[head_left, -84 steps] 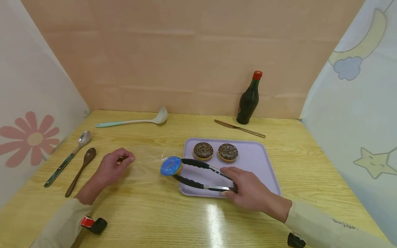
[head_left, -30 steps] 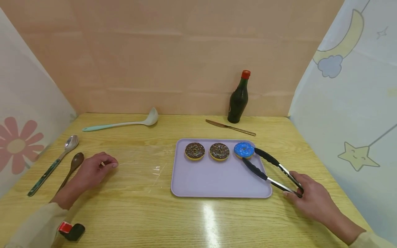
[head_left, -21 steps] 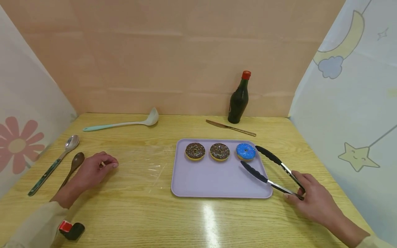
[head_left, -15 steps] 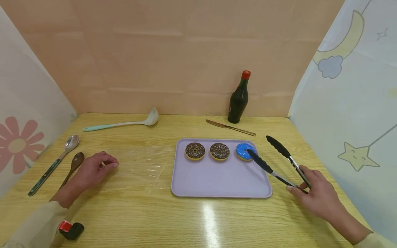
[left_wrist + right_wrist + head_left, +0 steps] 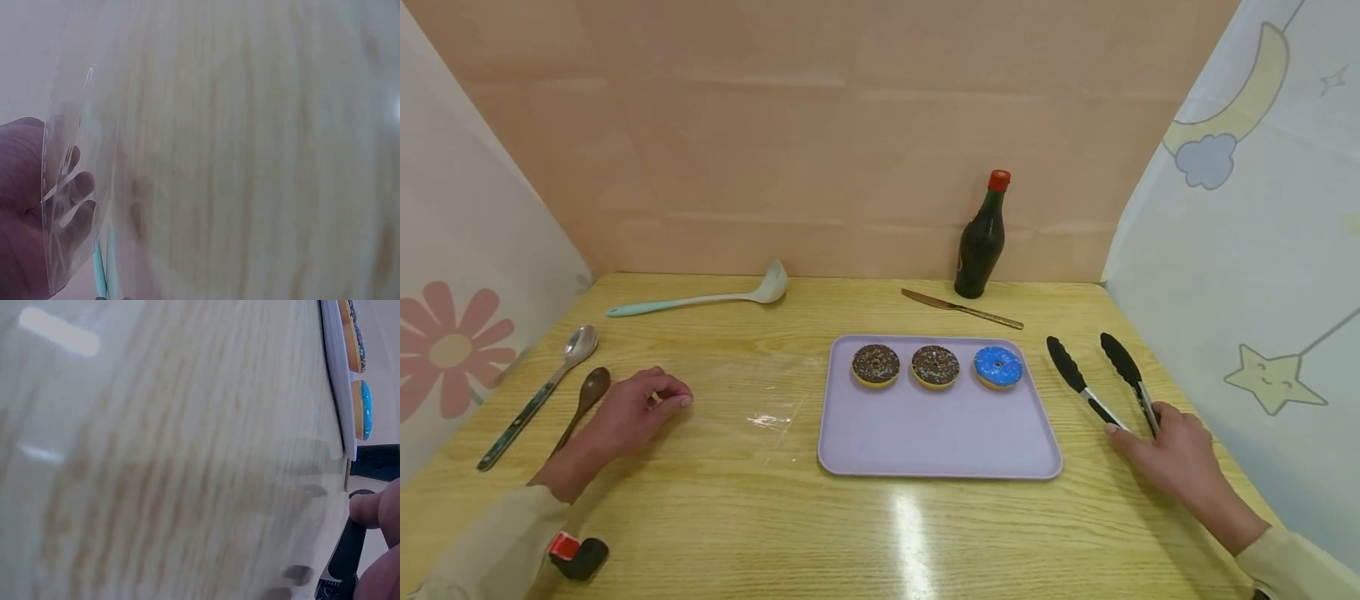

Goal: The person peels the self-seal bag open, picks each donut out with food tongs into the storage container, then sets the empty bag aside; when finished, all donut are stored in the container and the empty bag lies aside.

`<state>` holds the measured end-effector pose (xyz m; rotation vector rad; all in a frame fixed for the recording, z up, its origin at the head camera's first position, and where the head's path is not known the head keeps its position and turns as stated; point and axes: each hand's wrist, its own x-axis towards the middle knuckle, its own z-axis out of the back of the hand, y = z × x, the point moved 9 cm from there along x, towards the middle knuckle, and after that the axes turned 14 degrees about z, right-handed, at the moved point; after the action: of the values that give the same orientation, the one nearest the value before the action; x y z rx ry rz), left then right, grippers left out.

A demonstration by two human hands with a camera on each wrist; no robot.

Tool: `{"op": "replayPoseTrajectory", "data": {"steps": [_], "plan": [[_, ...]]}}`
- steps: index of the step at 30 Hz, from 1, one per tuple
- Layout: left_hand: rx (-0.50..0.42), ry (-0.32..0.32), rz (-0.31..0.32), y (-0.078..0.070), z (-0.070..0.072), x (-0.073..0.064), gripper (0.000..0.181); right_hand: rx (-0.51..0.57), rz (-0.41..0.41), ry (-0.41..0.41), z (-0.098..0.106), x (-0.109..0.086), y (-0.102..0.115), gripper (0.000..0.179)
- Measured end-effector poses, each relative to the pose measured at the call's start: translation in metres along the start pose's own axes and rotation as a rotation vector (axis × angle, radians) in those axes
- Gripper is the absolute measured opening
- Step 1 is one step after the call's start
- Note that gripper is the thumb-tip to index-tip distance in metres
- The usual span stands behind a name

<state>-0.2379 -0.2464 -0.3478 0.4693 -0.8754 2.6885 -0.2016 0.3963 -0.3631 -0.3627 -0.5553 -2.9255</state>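
Note:
My left hand [image 5: 636,412] pinches the edge of a thin clear plastic bag [image 5: 771,421] that spreads over the table toward the tray. In the left wrist view the see-through plastic [image 5: 75,150] crosses in front of the curled fingers. My right hand [image 5: 1180,458] grips a pair of tongs [image 5: 1066,364] with black tips. The tips stand spread apart to the right of the lilac tray [image 5: 936,433], with nothing between them. On the tray's far side sit two chocolate donuts [image 5: 876,365] [image 5: 936,367] and a blue donut [image 5: 997,367] in a row.
Behind the tray lie a knife [image 5: 962,308] and an upright dark bottle [image 5: 981,242] with a red cap. A ladle [image 5: 700,301] lies at the back left. A metal spoon [image 5: 538,400] and a brown spoon [image 5: 589,392] flank the left hand.
The tongs carried the blue donut from by the plastic bag to the tray's right end and let it go. They then moved right, off the tray. The left hand stays at the bag.

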Motion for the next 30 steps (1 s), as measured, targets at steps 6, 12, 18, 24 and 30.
{"op": "replayPoseTrajectory", "data": {"steps": [6, 12, 18, 24, 30], "plan": [[0.016, 0.047, 0.026, 0.0, -0.006, 0.0, 0.009, -0.028, -0.034, 0.044, -0.011, 0.0, -0.004, 0.082], [0.022, 0.078, 0.054, 0.001, -0.009, 0.001, 0.005, -0.044, -0.026, 0.078, -0.014, 0.001, -0.004, 0.084], [0.029, 0.068, 0.073, -0.001, -0.005, 0.001, 0.004, -0.041, -0.029, 0.076, -0.011, 0.002, -0.001, 0.09], [0.029, 0.043, 0.067, -0.012, 0.001, 0.005, 0.005, -0.069, 0.187, -0.093, 0.014, 0.012, 0.024, 0.081], [0.162, -0.003, 0.08, -0.035, 0.002, 0.015, 0.037, -0.079, 0.447, -0.165, 0.035, 0.031, 0.065, 0.062]]}}
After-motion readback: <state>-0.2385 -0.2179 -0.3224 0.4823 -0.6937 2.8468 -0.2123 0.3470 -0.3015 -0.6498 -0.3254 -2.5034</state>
